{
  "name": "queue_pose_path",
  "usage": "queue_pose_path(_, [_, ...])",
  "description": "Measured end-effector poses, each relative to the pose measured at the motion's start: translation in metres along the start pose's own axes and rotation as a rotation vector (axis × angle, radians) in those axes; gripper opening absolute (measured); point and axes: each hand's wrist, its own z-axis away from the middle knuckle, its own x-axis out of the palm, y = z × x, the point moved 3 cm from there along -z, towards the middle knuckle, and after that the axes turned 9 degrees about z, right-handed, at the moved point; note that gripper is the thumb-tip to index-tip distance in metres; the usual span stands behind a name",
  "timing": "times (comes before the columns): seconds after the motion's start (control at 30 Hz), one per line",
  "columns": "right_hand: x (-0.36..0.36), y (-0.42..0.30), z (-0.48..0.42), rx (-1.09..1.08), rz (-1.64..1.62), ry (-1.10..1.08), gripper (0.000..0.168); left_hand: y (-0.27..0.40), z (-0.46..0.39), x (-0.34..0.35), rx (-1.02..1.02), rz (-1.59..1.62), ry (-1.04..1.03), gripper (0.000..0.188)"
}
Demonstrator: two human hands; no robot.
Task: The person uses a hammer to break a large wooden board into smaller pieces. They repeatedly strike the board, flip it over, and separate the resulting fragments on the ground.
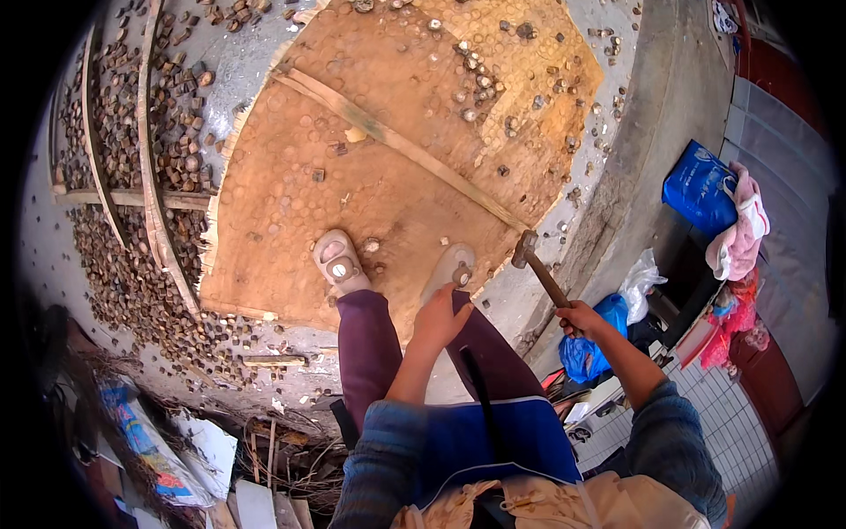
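My right hand (580, 319) grips the wooden handle of a hammer (524, 250). The metal hammer head is at the near right edge of a large plywood sheet (291, 218), close to the end of a wooden batten (410, 149) that runs diagonally across it. Above my right shin is my left hand (437, 317), thumb apart from the fingers; nothing shows in it, and its palm side is hidden. My feet, in tan slippers (338, 261), are on the sheet, which bears round marks and a torn, splintered left edge.
Short cut wood pieces (165, 264) cover the concrete at left, with long wooden strips (151, 159) across them. More pieces (486, 82) are scattered on the sheet. A blue bag (700, 188), a pink cloth (743, 225) and plastic bags (642, 287) are at right. Boards and debris (254, 506) lie lower left.
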Motion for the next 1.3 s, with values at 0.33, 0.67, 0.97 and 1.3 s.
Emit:
queue_pose_path(0.33, [0.017, 0.116, -0.135, -0.087, -0.126, 0.016, 0.039, -0.012, -0.01, 0.022, -0.014, -0.388, -0.047, 0.046])
queue_pose_path(0.67, [0.021, 0.178, -0.162, -0.265, -0.078, 0.552, 0.028, 0.023, -0.194, 0.064, 0.698, -1.098, -0.169, 0.058])
queue_pose_path(0.97, [0.017, 0.186, -0.164, -0.2, -0.043, 0.566, 0.021, -0.004, -0.274, 0.112, 0.412, -1.663, -0.274, 0.044])
queue_pose_path(1.3, [-0.011, 0.208, -0.184, -0.303, -0.045, 0.475, 0.015, -0.014, -0.285, 0.119, 0.26, -1.85, -0.193, 0.03])
